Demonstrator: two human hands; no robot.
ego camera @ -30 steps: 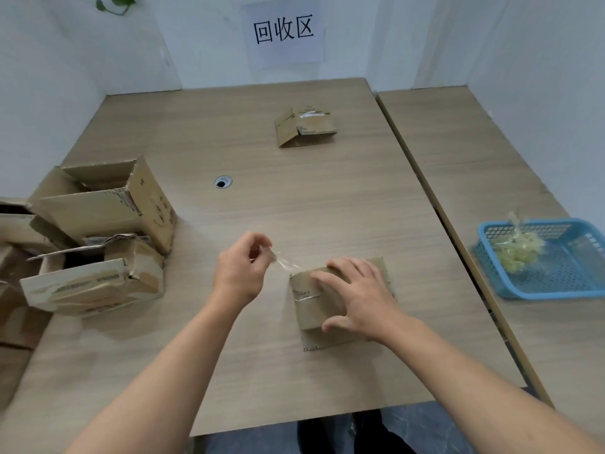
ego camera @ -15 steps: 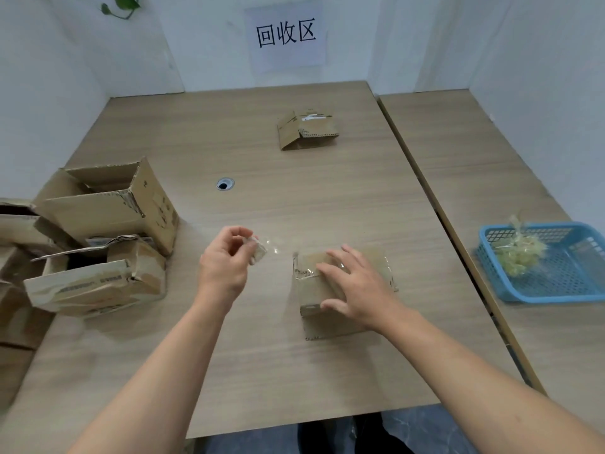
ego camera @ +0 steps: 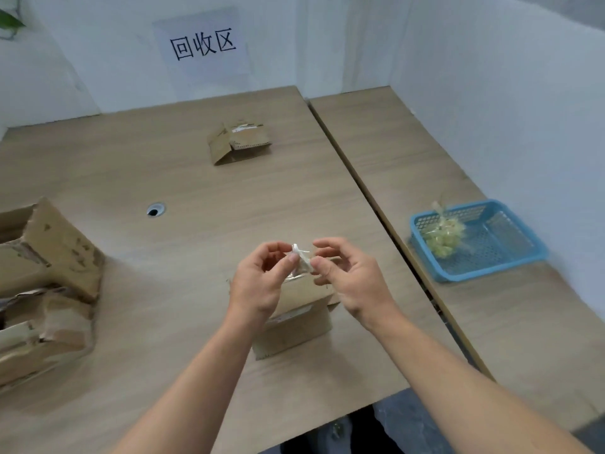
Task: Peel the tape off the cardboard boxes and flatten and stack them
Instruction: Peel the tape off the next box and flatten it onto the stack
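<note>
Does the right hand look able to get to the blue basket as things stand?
Probably yes. The right hand and left hand both pinch the tape wad above the box, and only bare tabletop lies between the right hand and the blue basket on its side.

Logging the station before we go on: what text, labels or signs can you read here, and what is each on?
"回收区": on the white paper sheet on the back wall.
Label on the far box: too blurred to read.
Label on the near box: too blurred.
Marks on the left boxes: blurred.
The wad of tape, pinched by left hand and right hand: no print seen.
</note>
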